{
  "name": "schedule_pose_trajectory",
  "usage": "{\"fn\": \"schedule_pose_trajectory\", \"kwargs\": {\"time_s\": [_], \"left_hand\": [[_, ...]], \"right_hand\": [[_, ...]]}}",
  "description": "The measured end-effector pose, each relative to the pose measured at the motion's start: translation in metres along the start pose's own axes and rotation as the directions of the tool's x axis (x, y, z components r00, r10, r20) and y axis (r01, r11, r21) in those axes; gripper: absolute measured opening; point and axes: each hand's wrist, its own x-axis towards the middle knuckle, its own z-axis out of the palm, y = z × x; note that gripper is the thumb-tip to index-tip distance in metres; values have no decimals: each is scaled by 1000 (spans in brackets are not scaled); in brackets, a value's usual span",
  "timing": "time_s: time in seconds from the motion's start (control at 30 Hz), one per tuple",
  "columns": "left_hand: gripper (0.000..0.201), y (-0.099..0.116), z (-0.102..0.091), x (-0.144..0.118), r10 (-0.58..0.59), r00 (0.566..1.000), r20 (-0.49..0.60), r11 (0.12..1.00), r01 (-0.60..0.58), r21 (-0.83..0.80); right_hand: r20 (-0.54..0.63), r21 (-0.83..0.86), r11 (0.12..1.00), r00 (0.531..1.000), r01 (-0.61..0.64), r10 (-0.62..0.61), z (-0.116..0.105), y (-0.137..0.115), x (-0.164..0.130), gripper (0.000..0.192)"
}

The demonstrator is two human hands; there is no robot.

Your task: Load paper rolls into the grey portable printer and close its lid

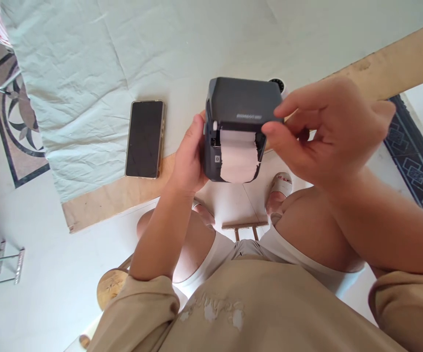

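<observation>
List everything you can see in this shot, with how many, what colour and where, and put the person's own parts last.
printer: one, dark grey, held over the table edge
paper: one strip, white, coming out of the printer
phone: one, black screen, flat on the cloth
cloth: one, pale green, on the table
table: one, wooden
stool: one, wooden, on the floor
left hand: holds the printer's side
right hand: fingers on the printer's lid

Dark grey printer [243,105], white paper [238,156], pale green cloth [87,73]
</observation>
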Motion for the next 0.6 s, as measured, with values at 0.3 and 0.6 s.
{"fn": "schedule_pose_trajectory", "kwargs": {"time_s": [0.3, 0.6], "left_hand": [[33, -2, -5, -1, 37, 996, 84, 998, -41, 38], [39, -2, -6, -3, 102, 980, 170, 980, -129, 155]], "right_hand": [[37, -58, 998, 999, 5, -2, -4, -13, 4, 28], [85, -239, 969, 996, 54, -34, -2, 1, 3, 12]]}}
